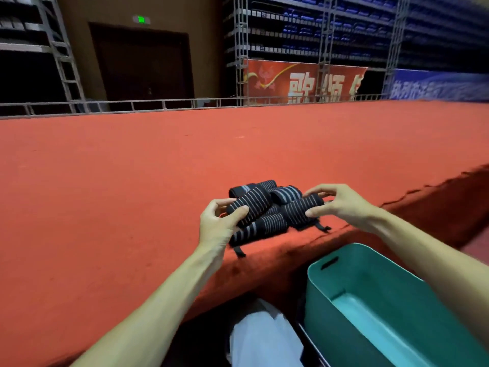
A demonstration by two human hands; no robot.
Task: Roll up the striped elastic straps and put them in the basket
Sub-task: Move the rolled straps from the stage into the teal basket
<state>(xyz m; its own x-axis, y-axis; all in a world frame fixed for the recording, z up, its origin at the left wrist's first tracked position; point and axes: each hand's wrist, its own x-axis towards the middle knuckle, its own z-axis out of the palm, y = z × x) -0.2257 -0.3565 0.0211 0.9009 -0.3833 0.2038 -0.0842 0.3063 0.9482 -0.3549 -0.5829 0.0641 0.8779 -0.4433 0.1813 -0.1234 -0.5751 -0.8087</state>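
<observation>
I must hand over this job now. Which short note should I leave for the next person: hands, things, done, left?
The left hand grips a roll at the left of the striped straps; the right hand grips a roll at their right.
The straps lie piled at the edge of the red carpet.
The basket stands below, at the right, with no strap visible inside.
Done: the straps look rolled.
Left: put them all in.

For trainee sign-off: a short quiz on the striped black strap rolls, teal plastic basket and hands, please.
1. True or false: the teal plastic basket stands on the red carpeted platform.
2. How many hands grip the black striped elastic strap rolls? A) none B) one C) both
3. Fill in: the basket is on the person's ____ side.
Key: 1 false, it sits below the platform edge; 2 C, left hand and right hand; 3 right.
</observation>
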